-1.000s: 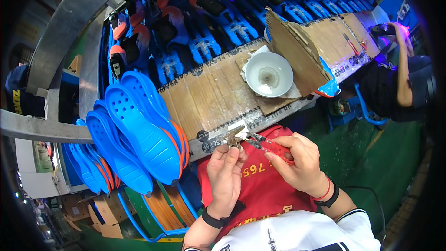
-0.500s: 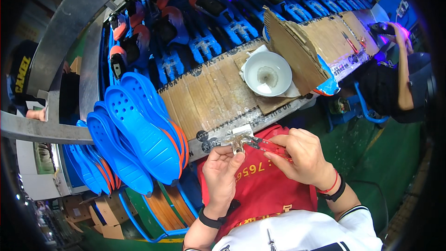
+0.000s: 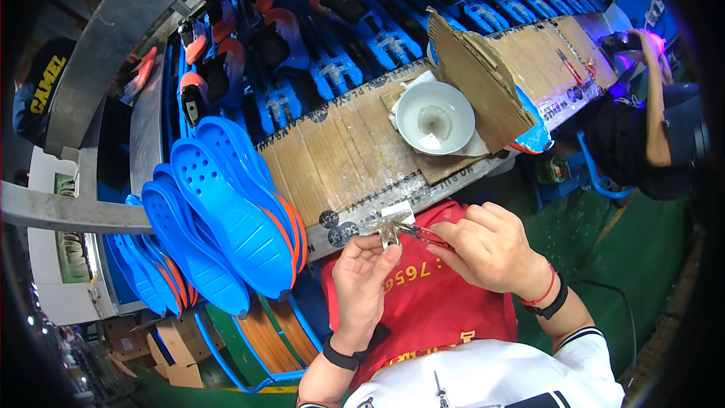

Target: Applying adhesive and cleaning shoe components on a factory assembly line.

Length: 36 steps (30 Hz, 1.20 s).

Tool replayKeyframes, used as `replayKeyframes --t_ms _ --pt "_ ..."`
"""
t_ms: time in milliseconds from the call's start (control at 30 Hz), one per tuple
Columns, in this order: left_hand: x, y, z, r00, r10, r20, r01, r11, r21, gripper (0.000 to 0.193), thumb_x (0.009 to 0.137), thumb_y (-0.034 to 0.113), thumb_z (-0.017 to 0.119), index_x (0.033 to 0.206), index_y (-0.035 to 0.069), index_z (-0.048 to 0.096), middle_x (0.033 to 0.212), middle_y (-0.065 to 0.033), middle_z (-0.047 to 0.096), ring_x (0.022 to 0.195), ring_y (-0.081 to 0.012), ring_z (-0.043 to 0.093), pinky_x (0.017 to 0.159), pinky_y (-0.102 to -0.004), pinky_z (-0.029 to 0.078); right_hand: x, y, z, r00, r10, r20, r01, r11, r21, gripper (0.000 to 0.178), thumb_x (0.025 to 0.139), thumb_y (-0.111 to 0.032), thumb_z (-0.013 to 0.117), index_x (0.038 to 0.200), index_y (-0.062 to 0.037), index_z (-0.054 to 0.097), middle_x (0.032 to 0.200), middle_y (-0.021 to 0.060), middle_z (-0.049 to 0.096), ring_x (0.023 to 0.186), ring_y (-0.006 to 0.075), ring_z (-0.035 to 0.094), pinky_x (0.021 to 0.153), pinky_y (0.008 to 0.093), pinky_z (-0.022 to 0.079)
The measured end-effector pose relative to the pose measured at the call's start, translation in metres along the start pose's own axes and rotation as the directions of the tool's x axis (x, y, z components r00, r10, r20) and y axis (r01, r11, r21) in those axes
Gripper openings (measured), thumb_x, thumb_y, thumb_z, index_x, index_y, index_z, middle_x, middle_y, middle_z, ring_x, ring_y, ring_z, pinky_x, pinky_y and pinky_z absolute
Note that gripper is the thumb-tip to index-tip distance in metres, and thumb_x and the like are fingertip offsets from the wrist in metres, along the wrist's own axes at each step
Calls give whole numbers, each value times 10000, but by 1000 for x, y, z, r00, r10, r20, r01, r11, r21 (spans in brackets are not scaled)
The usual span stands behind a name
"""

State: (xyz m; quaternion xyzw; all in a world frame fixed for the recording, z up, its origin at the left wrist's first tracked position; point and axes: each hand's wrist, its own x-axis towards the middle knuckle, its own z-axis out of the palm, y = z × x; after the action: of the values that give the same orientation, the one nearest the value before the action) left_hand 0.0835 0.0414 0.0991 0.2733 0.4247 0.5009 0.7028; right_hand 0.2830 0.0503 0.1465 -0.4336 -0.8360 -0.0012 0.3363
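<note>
At the bench edge, my left hand (image 3: 359,287) pinches a small shiny, translucent-looking piece (image 3: 389,237) upright between thumb and fingers. Its exact kind is too small to make out. My right hand (image 3: 495,249) is closed around red-handled pliers (image 3: 430,239), whose dark jaws reach left to that piece. Whether the jaws grip it, I cannot tell. A small white block (image 3: 397,211) lies just beyond, on the bench edge. Below both hands hangs a red apron (image 3: 445,310).
A white bowl (image 3: 436,118) with a cloudy patch stands on cardboard (image 3: 325,155), beside an upright cardboard flap (image 3: 472,68). Blue shoe soles (image 3: 230,208) are stacked at left. Shoe parts (image 3: 332,75) line the rack behind. Another person's arm (image 3: 655,106) works at far right.
My right hand has shifted slightly left, and its pliers show less handle. At the far left, another person has moved, and an orange-pink shoe part now shows beside the metal frame.
</note>
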Motion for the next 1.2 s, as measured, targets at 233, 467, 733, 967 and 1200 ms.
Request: replayKeyframes --t_ms 233,467,733,967,1200 --pt "4 0 -1 1000 -11 -16 10 999 -51 187 913 98 681 1045 19 575 960 -81 654 841 -141 608 807 -301 512 -3 -2 -4 991 127 -27 -124 988 88 299 696 -125 815 908 -27 629 692 36 554 599 194 531 538 311 417" --pt "2 3 0 999 -43 16 45 993 -110 171 919 121 678 1030 37 579 953 -78 649 843 -147 591 807 -305 505 -2 -3 -3 988 150 -45 -143 982 122 279 700 -113 812 892 -31 627 698 45 564 602 197 539 536 311 415" --pt "-1 5 -1 997 -76 31 78 992 -102 169 919 135 679 1023 39 587 935 -75 657 832 -146 595 807 -312 498 0 -4 -6 988 147 41 -149 988 41 266 723 -143 794 907 -34 636 682 32 551 624 192 534 547 317 409" --pt "-1 5 -3 996 -73 48 77 994 -83 175 913 127 686 1024 34 588 936 -76 671 836 -150 613 806 -315 502 0 -3 -7 992 116 40 -116 993 -16 277 721 -154 791 923 -36 642 677 24 543 631 190 531 548 319 400" --pt "-3 4 -3 995 -86 55 92 990 -104 183 915 142 684 1025 33 586 938 -81 665 836 -155 604 801 -318 497 -1 -5 -6 989 149 8 -149 988 33 274 715 -143 799 914 -39 642 681 28 549 618 194 534 544 318 406"
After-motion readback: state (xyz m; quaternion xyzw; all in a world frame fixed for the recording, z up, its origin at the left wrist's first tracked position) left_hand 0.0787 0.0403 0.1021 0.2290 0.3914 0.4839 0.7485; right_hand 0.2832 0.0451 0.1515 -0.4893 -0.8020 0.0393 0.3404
